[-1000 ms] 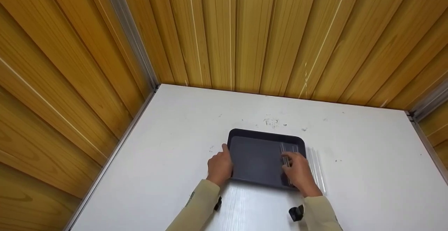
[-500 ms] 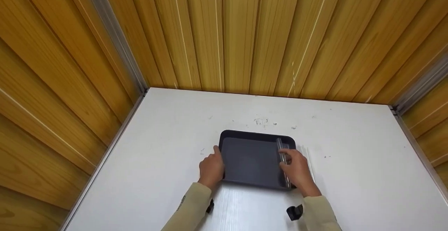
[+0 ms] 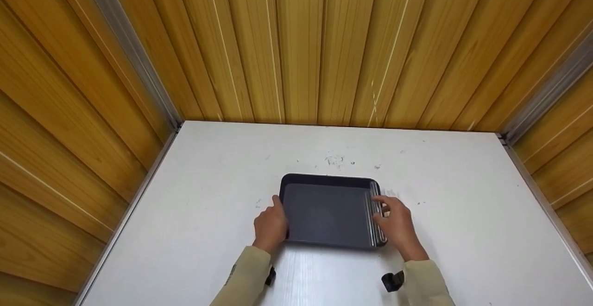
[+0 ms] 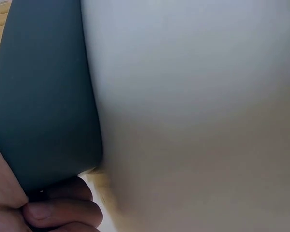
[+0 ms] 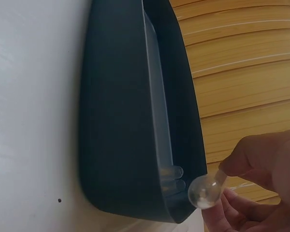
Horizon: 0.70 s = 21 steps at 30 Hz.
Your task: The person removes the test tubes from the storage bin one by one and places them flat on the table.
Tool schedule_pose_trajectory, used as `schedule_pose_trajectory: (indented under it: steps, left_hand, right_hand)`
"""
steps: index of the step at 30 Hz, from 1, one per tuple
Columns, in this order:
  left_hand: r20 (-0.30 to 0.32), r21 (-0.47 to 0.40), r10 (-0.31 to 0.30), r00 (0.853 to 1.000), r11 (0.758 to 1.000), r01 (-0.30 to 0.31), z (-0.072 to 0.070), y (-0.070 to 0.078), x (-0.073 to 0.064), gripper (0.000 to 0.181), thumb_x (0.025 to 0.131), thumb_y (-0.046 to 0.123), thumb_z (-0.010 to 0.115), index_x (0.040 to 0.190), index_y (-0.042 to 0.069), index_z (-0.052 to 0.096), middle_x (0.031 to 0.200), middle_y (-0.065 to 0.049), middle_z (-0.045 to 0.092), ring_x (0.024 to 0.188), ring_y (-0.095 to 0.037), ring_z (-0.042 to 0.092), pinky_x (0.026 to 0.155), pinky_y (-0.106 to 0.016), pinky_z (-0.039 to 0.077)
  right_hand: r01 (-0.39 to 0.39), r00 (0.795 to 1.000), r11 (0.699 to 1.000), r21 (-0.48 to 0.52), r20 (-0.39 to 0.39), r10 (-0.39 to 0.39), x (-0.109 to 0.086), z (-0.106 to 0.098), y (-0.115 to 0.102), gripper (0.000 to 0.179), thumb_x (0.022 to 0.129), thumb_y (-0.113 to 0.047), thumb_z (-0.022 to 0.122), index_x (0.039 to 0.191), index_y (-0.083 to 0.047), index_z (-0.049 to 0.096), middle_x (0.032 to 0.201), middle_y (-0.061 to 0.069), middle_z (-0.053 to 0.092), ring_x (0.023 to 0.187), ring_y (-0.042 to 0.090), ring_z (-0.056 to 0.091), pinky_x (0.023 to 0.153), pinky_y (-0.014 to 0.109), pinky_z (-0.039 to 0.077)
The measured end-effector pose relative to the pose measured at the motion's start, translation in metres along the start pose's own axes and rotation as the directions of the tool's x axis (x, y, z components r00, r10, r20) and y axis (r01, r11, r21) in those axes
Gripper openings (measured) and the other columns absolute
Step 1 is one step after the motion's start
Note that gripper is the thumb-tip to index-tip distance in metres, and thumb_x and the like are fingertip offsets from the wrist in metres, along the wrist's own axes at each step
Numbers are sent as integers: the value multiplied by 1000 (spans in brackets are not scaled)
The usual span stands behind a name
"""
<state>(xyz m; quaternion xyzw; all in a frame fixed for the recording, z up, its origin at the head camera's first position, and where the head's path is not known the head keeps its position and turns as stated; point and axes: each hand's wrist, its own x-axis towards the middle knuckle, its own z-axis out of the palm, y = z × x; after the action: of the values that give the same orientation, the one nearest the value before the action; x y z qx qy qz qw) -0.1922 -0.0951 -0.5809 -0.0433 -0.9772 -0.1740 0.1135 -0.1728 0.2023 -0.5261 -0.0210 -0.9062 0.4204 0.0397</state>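
Observation:
A dark grey rectangular tray (image 3: 324, 213) rests on the white table. My left hand (image 3: 271, 225) grips its left side; in the left wrist view, curled fingers (image 4: 63, 212) reach under the tray's corner. At the right rim my right hand (image 3: 396, 222) pinches a clear test tube (image 5: 203, 193) between thumb and fingers, its rounded end facing the right wrist camera. More clear test tubes (image 3: 369, 220) lie side by side inside the tray along its right wall. Two of their rounded ends (image 5: 173, 185) show in the right wrist view.
Wood-patterned panels (image 3: 296, 55) wall the table (image 3: 222, 167) at the back and both sides. Faint pale streaks (image 3: 389, 192) show just right of the tray; I cannot tell what they are. Small dark marks dot the tabletop behind it.
My right hand has shifted rightward relative to the tray, from over its inside to its right rim, still holding a tube. The left hand keeps its grip. The head view has turned slightly.

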Motion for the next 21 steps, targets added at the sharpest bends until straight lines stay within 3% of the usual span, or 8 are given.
schedule_pose_trajectory:
  steps: [5, 12, 21]
  left_hand:
    - [-19, 19, 0, 1000, 1000, 0, -2, -1, -1, 35, 92, -6, 57, 126, -11, 50, 63, -14, 58, 48, -26, 53, 46, -43, 44]
    - [21, 14, -23, 1000, 1000, 23, -3, 1, -1, 35, 94, -4, 56, 128, -9, 50, 64, -13, 59, 49, -25, 55, 47, -42, 45]
    - [30, -2, -22, 999, 1000, 22, -1, 2, 0, 38, 93, -6, 55, 130, -11, 49, 67, -16, 61, 53, -29, 58, 50, -45, 47]
  right_hand:
    - [-11, 1000, 1000, 19, 6, 11, 1, -1, 0, 42, 88, 8, 65, 130, 4, 63, 128, 24, 60, 106, 34, 61, 79, 41, 53]
    - [-32, 999, 1000, -2, -15, 31, 1, -4, 5, 42, 88, 8, 65, 129, 3, 64, 129, 23, 60, 107, 34, 60, 76, 38, 51]
    - [-22, 998, 1000, -20, -51, 21, -1, -13, 13, 40, 86, 10, 64, 126, 4, 65, 125, 25, 62, 104, 36, 61, 77, 40, 50]
